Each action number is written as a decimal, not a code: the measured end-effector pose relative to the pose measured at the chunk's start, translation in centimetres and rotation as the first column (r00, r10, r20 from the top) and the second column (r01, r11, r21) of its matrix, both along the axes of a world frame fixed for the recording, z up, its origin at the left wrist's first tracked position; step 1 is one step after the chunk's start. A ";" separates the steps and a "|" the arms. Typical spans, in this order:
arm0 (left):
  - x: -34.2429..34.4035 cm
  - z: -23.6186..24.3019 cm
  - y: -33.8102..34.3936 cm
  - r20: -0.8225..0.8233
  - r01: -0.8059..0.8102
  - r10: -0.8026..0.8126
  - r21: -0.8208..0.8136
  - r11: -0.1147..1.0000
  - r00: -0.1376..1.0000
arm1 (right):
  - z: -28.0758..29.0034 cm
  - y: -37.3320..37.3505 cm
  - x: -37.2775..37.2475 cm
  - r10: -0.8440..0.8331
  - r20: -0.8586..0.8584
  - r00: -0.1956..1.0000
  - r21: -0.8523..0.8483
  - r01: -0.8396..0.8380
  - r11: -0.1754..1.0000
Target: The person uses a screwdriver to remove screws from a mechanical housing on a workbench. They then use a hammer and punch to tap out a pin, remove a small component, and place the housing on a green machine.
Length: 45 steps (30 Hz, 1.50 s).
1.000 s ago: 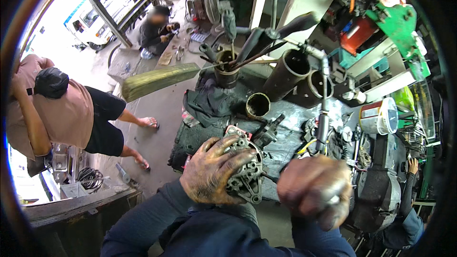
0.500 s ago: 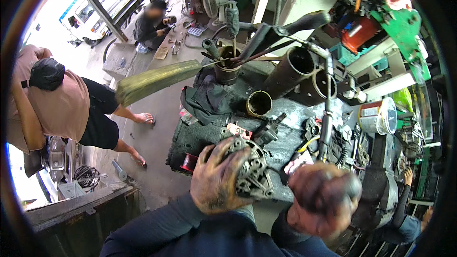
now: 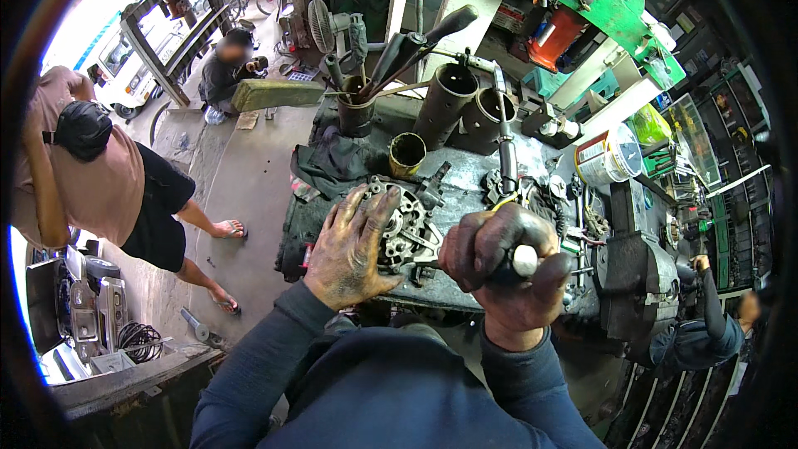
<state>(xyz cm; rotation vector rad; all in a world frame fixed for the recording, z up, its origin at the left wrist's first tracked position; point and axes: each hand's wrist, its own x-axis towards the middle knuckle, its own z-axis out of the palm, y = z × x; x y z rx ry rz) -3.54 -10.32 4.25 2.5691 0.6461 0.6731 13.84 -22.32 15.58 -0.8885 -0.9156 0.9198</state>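
Note:
A round grey metal engine cover (image 3: pixel 409 226) with ribs and holes lies near the front edge of the dark workbench (image 3: pixel 461 199). My left hand (image 3: pixel 353 245) holds its left side, with fingers spread over the top and the thumb at the near edge. In my right hand (image 3: pixel 507 270), the fingers are wrapped round a screwdriver (image 3: pixel 524 261). Its pale round handle end faces up toward me, and a dark shaft runs left to the cover's right edge. The tip's exact contact is hidden. Behind the cover sits a dark metal part (image 3: pixel 432 187).
Beyond the cover stand a small oily can (image 3: pixel 407 154), a tall metal tube (image 3: pixel 445 104) and a tool pot (image 3: pixel 356 116). Loose parts and a white bucket (image 3: pixel 611 156) lie right. One person (image 3: pixel 108 166) stands left; others work behind and at far right.
The engine cover has come down toward the bench, and my left hand has spread over it. My right hand has moved left and up, bringing the screwdriver against the cover. The view has shifted.

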 end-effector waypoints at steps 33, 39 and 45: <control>2.5 -3.7 -3.1 0.085 -0.137 0.122 0.198 0.971 0.989 | -2.7 3.6 -2.0 -0.089 0.366 0.927 0.310 -0.031 0.950; 2.8 -3.5 -3.7 0.047 -0.133 0.126 0.217 0.967 0.991 | -2.3 3.1 -4.8 -0.545 0.447 0.710 0.482 0.322 0.815; 2.6 -3.4 -4.3 0.017 -0.129 0.128 0.223 0.966 0.992 | -1.0 5.9 1.0 0.475 0.521 0.709 0.183 -0.637 0.749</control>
